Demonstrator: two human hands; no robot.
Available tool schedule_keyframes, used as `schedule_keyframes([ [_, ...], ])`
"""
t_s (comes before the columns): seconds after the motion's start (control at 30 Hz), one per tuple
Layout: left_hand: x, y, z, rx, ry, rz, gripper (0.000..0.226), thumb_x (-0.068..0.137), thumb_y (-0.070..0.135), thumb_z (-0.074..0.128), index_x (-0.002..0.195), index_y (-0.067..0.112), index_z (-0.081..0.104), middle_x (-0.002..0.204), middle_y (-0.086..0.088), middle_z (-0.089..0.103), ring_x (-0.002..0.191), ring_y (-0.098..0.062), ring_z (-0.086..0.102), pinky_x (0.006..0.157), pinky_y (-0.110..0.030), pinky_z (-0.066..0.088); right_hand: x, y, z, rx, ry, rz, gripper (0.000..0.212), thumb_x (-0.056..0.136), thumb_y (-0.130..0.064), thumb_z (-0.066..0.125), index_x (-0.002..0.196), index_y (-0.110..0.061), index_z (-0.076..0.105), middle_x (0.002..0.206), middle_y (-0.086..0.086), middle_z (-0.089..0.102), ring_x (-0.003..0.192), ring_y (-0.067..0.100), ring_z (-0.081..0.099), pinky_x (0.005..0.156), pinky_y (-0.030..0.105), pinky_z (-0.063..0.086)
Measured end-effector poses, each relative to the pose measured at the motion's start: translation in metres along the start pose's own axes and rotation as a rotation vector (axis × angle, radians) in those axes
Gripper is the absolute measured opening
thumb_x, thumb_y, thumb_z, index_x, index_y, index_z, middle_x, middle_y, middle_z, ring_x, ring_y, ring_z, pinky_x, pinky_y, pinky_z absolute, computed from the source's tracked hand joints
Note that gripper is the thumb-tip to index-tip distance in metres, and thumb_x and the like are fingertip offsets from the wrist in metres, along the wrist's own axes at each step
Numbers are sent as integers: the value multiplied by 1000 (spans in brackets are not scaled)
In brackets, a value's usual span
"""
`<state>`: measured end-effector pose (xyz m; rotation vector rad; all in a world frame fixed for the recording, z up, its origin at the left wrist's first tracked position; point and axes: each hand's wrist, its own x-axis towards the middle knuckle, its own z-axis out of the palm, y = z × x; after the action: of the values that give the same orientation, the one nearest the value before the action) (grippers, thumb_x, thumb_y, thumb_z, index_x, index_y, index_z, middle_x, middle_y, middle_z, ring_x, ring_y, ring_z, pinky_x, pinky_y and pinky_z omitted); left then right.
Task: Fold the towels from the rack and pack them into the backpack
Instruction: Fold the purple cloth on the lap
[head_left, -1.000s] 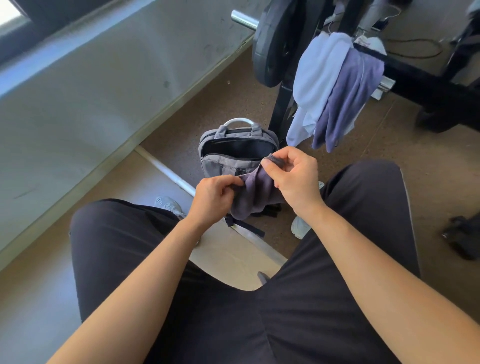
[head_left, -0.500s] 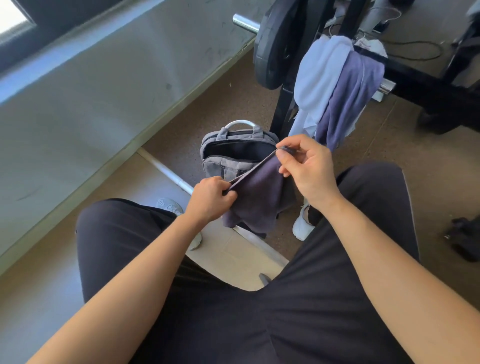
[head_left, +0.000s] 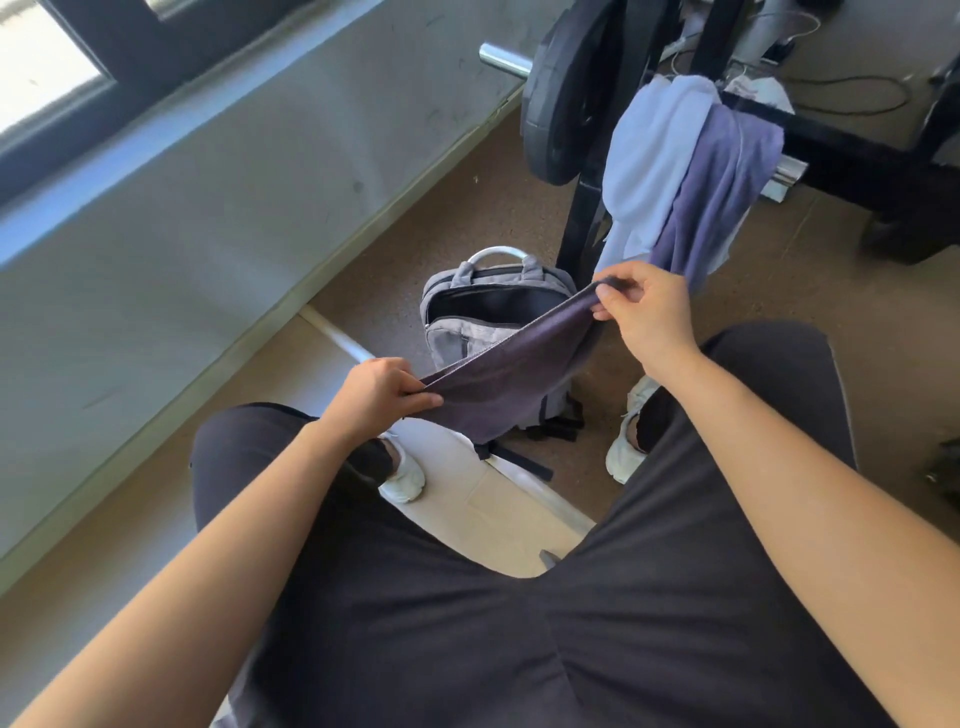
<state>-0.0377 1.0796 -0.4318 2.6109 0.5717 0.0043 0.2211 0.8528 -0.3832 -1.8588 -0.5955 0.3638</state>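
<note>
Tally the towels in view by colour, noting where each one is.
Dark towel: 1, pinched between left hand and right hand
Pale blue towel: 1, on the rack
Violet towel: 1, on the rack
Total: 3

Matt cloth towel (head_left: 511, 384); grey woven-fabric backpack (head_left: 470, 332).

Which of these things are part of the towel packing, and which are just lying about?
In the job: dark towel, pinched by left hand and right hand; backpack; pale towel and purple towel on the rack.
Lying about: weight plate; chrome bar.
</note>
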Motion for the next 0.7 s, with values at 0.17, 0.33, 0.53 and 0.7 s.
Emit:
schedule_keyframes([
  [0.17, -11, -11, -2, 50, 69, -49, 10, 82, 30, 86, 85, 21, 84, 78, -2, 66, 74, -26, 62, 67, -35, 48, -3, 23, -3, -276, -70, 59, 11, 93, -8, 69, 97, -17, 66, 88, 4, 71, 75, 14, 69, 73, 28, 56],
  [0.33, -17, -14, -10, -44, 347, -59, 10, 80, 17, 88, 89, 13, 84, 74, -3, 72, 62, -25, 62, 62, -28, 41, -4, 18, -4, -296, 106, -69, 6, 94, -7, 65, 97, -12, 65, 87, 0, 66, 80, 17, 62, 76, 25, 48],
  [0.53, -21, -7, -11, -48, 299, -236, 17, 73, 27, 93, 83, 15, 85, 71, -4, 76, 66, -25, 68, 66, -32, 45, 1, 36, -5, -473, -138, 81, 14, 92, -9, 68, 87, -21, 61, 85, 1, 66, 82, 20, 63, 80, 36, 54],
  [0.7, -20, 4, -18, -428, 496, -313, 16, 77, 20, 91, 86, 16, 78, 63, 20, 68, 59, 1, 58, 66, -17, 46, 1, 39, -2, -324, -93, 140, 11, 92, -10, 68, 92, -19, 62, 89, 10, 70, 85, 27, 67, 77, 38, 56],
])
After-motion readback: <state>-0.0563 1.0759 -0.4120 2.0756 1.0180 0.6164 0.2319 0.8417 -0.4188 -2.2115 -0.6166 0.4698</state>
